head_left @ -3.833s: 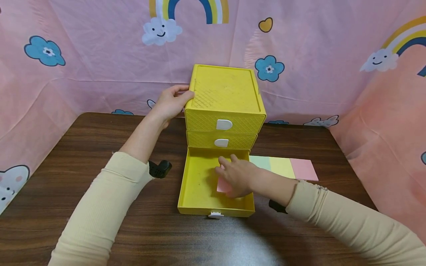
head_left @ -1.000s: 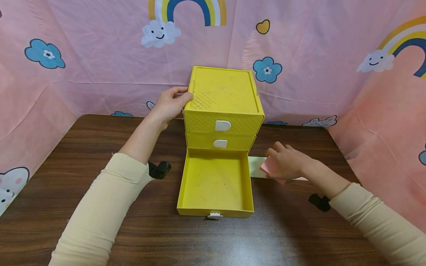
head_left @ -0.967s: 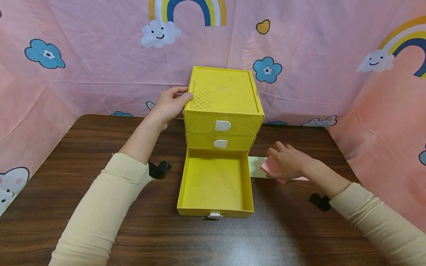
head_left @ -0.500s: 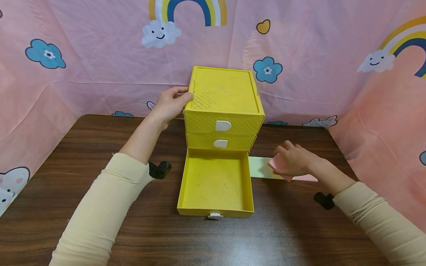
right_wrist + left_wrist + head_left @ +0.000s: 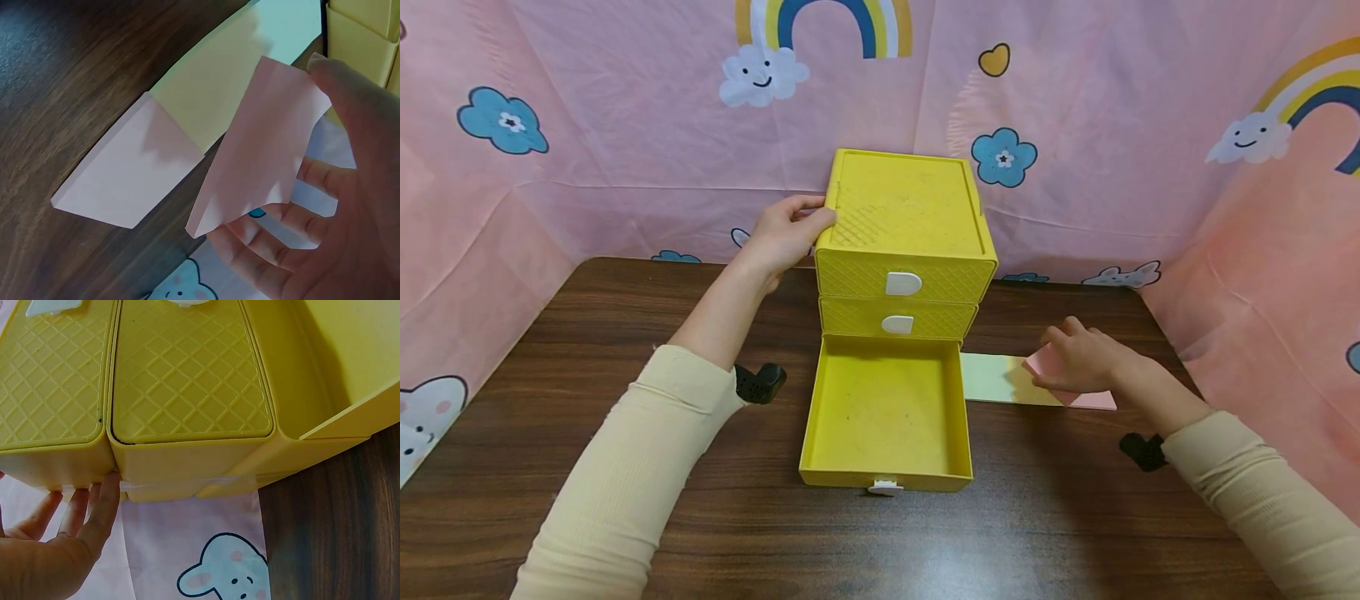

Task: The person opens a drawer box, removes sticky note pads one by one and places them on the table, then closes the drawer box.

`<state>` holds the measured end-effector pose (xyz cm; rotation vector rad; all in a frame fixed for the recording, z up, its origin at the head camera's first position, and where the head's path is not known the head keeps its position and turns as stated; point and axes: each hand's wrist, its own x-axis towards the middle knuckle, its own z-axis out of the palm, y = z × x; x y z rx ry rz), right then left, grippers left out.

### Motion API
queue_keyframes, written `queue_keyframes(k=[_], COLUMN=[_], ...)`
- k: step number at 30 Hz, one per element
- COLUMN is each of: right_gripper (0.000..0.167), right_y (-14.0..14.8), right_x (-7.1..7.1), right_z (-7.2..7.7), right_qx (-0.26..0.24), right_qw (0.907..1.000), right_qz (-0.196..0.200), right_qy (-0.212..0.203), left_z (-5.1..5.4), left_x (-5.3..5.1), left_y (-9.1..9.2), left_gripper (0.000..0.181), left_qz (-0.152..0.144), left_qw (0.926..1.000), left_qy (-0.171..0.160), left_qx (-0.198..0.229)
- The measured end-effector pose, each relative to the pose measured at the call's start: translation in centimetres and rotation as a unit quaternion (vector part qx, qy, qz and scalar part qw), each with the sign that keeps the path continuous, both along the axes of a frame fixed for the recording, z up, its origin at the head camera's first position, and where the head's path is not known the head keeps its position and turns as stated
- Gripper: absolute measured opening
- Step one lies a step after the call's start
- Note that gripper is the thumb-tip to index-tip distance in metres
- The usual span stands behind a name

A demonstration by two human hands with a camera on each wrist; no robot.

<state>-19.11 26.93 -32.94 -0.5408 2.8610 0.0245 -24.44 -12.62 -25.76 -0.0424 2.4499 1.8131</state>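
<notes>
My left hand (image 5: 782,237) rests against the upper left side of a yellow drawer cabinet (image 5: 910,204); in the left wrist view, fairly straight fingers (image 5: 103,515) touch its side wall. Between thumb and fingers, my right hand (image 5: 1086,358) pinches a pink sticky note pad (image 5: 256,150), tilted above the table. Beneath it lies a row of sticky notes: light green (image 5: 985,377), yellow (image 5: 203,94) and pink (image 5: 128,165). The held pad and hand partly cover the yellow and pink ones in the head view. The cabinet's pulled-out bottom drawer (image 5: 887,481) has nothing in it.
Two upper drawers with white tabs (image 5: 903,283) are closed. The cabinet stands on a dark wood table (image 5: 737,517). A pink patterned cloth (image 5: 662,125) hangs behind and at both sides. Black devices (image 5: 1142,452) are worn at the wrists.
My right hand has lifted the pink pad out of the drawer and carried it right, over the row of notes, still drifting right during the last second. The left hand keeps its place.
</notes>
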Motion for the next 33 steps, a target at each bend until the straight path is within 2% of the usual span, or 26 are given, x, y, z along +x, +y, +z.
queue_keyframes(k=[15,20,33], right_gripper=[0.063,0.064,0.072], right_y=[2.8,3.5,5.4], right_x=[-0.7,-0.7,-0.9], right_z=[-1.1,-1.2,-1.3], right_qx=[0.002,0.001,0.019], right_qw=[0.9993,0.9984,0.9961], right_qz=[-0.032,-0.047,-0.073], right_qy=[-0.016,-0.032,-0.047], left_z=[0.1,0.1,0.0], left_x=[0.1,0.1,0.0], left_y=[0.0,0.1,0.1], left_gripper=[0.048,0.048,0.047], left_qz=[0.001,0.002,0.004], left_qw=[0.9998,1.0,0.9998], left_qy=[-0.008,-0.006,-0.005], left_qx=[0.016,0.005,0.018])
